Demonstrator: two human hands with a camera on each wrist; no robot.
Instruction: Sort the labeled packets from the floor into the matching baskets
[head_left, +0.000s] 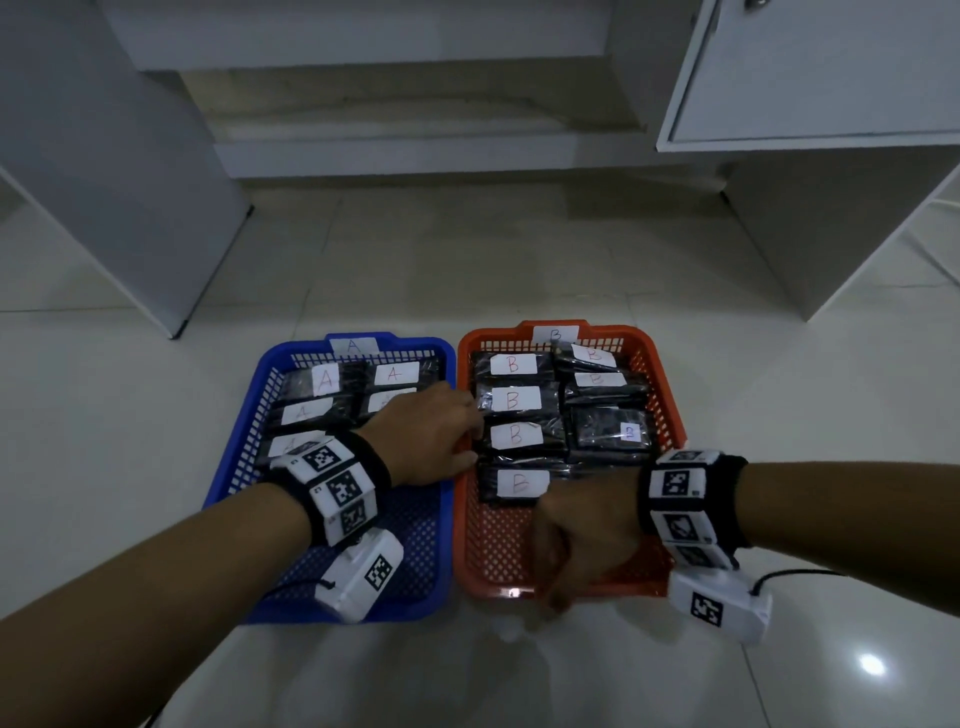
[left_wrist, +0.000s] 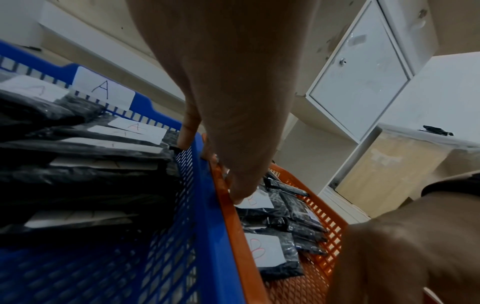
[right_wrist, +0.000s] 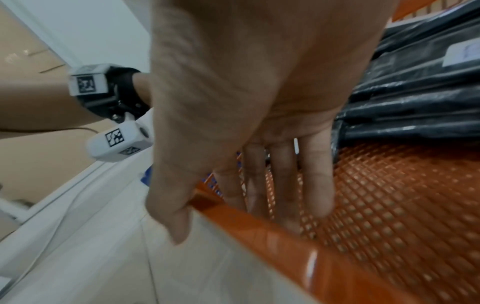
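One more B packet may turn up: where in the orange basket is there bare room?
Bare mesh lies in the orange basket between the nearest B packet and the near rim, where the right hand grips. Farther back it is crowded.

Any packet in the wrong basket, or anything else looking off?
No misplaced packets visible: readable labels match the blue basket marked A and the orange basket marked B. One B label is smaller than the rest.

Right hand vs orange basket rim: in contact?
Touching. The right wrist view shows the right hand straddling the near rim of the orange basket: thumb outside against it, fingers inside over the mesh.
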